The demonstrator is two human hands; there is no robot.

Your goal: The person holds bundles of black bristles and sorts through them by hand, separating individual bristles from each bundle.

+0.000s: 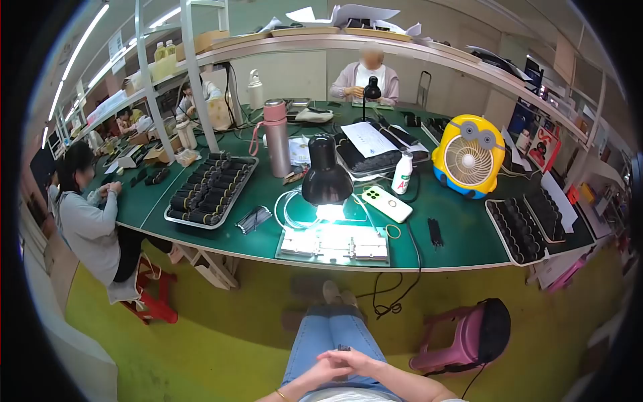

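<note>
My left hand (329, 368) and my right hand (358, 362) meet over my lap, fingers closed and overlapping. A small dark piece (343, 348) pokes out above the fingers, between the two hands; most of it is hidden, so its kind is unclear. Beyond my knees, at the table's front edge, a metal fixture with two blocks on a plate (335, 245) lies under a lit black desk lamp (326, 175). Near it are a bundle of thin black strips (435, 233), a clear bag (254, 219) and a phone (387, 203).
Trays of black rolled pieces stand at left (211, 191) and right (516, 231). A steel bottle (276, 139), white bottle (402, 173) and yellow fan (469, 157) stand on the green table (321, 263). A pink stool (462, 338) is on the floor at right. Other people sit around.
</note>
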